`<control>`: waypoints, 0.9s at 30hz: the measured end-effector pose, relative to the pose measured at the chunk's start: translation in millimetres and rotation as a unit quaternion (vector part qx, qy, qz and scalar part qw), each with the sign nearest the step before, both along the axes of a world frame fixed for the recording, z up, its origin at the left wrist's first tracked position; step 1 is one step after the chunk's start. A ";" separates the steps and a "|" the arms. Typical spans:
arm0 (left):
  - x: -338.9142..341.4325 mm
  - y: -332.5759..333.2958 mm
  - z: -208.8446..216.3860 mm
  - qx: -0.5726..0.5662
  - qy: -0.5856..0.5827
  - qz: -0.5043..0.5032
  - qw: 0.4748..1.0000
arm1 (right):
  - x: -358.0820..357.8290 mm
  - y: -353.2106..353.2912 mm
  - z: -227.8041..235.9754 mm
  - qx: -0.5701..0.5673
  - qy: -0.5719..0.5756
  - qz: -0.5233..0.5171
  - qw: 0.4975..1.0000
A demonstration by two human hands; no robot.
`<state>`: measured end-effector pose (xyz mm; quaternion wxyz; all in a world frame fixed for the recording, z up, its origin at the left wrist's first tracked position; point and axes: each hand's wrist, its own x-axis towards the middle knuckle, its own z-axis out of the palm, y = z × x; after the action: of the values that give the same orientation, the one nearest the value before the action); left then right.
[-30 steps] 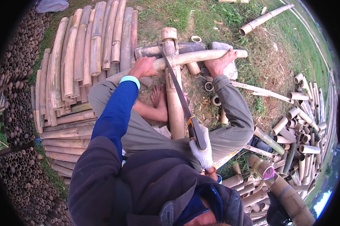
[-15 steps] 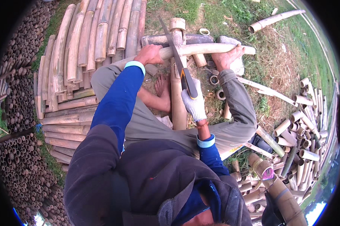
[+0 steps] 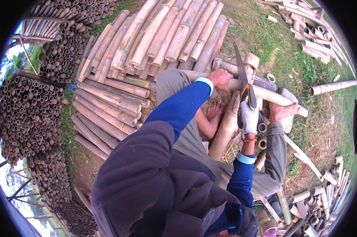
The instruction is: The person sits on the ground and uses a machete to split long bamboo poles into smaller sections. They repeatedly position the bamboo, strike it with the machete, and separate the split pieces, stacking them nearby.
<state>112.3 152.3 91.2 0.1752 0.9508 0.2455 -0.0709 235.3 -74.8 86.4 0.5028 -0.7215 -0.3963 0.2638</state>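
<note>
My left hand is bare and wraps round a pale bamboo pole that slants across in front of me. My right hand, in a white knit glove, grips the black and yellow handle of a handsaw. The saw's blade lies across the pole just right of my left hand, pointing away from me. Beneath the pole runs a thicker bamboo support. My bare foot rests on the pole near its right end. The cut itself is hidden by the saw.
Long bamboo poles lie stacked ahead on the left, with more bundled tubes farther left. Short offcuts are heaped at the lower right. Small cut rings lie beside my right hand. A loose pole lies on the grass.
The view has turned left, so everything sits farther right and lower in it. The saw has slid forward, its handle now close against the pole. Both hands keep their grips.
</note>
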 end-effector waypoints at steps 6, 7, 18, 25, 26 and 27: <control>-7.9 0.7 -22.3 0.004 -0.027 -0.006 1.000 | -90.7 -202.1 45.4 -0.085 -0.048 -0.041 0.994; 3.0 -0.4 -22.7 -0.008 -0.025 -0.006 1.000 | -104.6 -236.7 43.9 -0.006 -0.063 -0.076 0.995; -4.9 -0.5 -17.4 0.015 -0.021 0.022 0.999 | -1.1 -1.9 -23.3 -0.002 0.100 -0.015 0.995; -3.1 -2.4 -20.7 -0.003 -0.042 0.001 0.999 | -92.5 -198.6 67.9 -0.135 0.161 -0.095 0.973; -7.8 0.1 -22.5 0.005 -0.039 0.008 0.999 | -91.0 -218.5 60.0 -0.133 0.163 -0.085 0.974; -13.1 -2.1 -29.2 0.007 -0.037 0.016 0.999 | -90.2 -242.4 43.7 -0.098 0.095 -0.056 0.989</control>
<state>99.2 150.2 62.0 0.1782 0.9501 0.2541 -0.0312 145.1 -317.2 130.0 0.4786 -0.7604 -0.2777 0.3400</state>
